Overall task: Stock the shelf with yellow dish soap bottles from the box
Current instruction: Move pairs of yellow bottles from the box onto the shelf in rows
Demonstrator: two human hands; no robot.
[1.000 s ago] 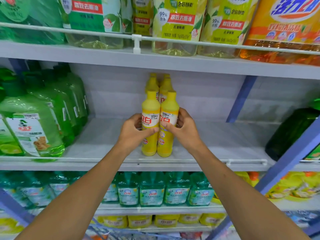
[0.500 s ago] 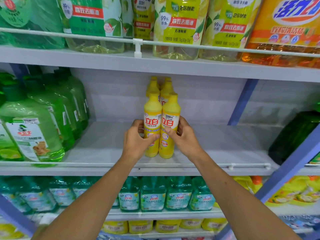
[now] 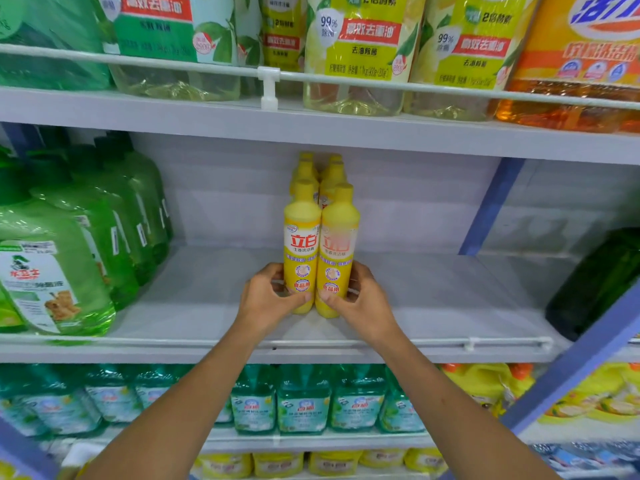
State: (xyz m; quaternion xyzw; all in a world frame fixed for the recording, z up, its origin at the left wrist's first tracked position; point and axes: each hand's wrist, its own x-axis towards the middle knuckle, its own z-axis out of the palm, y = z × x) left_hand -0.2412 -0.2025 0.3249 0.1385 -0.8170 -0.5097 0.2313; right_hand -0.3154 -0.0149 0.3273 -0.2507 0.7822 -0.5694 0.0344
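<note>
- White store shelf [image 3: 433, 306], middle tier, with a tight cluster of yellow soap bottles upright at its centre.
- Left hand [image 3: 266, 299] is curled round the lower body of the left front bottle [image 3: 301, 244], thumb across the label.
- Right hand [image 3: 360, 303] grips the right front bottle [image 3: 337, 251] low down, the same way.
- Those two bottles touch side by side and appear to stand on the shelf.
- Rear yellow bottles [image 3: 306, 168] line up directly behind them.
- Green jugs [image 3: 52, 271] crowd the left end, and a dark green bottle [image 3: 595, 282] sits far right.
- Teal bottles [image 3: 304, 400] fill the tier below.
</note>
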